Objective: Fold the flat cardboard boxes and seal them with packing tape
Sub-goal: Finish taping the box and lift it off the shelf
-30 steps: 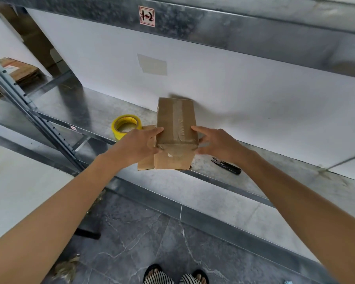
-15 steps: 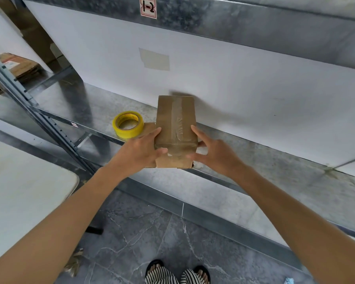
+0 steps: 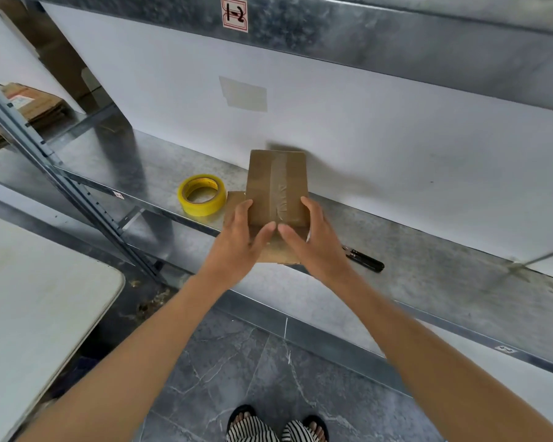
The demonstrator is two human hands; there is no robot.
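Cardboard box [image 3: 262, 180] is set with its long axis pointing straight ahead, its near end flanked by left hand [image 3: 237, 244] and right hand [image 3: 313, 247], fingers [image 3: 246, 212] straight against it, thumbs almost meeting.

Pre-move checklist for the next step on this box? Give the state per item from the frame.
1. Cardboard box resting on the shelf, with the left hand and right hand on its near end: ok.
2. Tape strip along the top face: ok, but wrinkled toward the near end.
3. Near-end flaps tucked in: not ok, one flap juts out on the left.
4. Tape roll free on the shelf, left of the box: ok.
5. Cutter free on the shelf, right of the right hand: ok.
6. Far end sealed: cannot tell, it is hidden.
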